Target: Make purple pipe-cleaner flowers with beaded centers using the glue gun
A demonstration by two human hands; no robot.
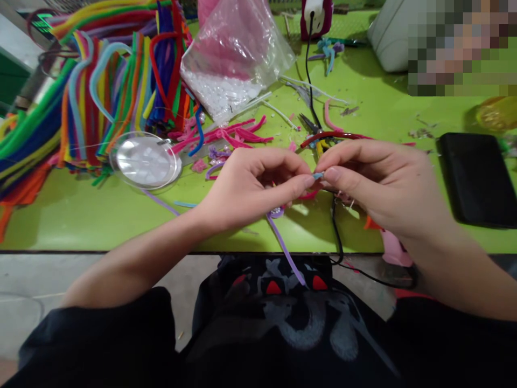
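Note:
A short piece of light-blue pipe cleaner shows between the fingertips of both hands, above the green table. My left hand pinches one end with thumb and forefinger. From the other side my right hand pinches it, thumb and fingertips closed. The rest of the piece is hidden by the fingers. Beneath my left hand, a purple pipe cleaner reaches past the front edge of the table. Behind the hands lie yellow-handled pliers and a dark red pipe cleaner.
Bundles of coloured pipe cleaners fill the left. Beside them lie a clear round spool, pink pipe cleaners and a plastic bag of white pieces. A black phone lies right; a black cord crosses the front edge.

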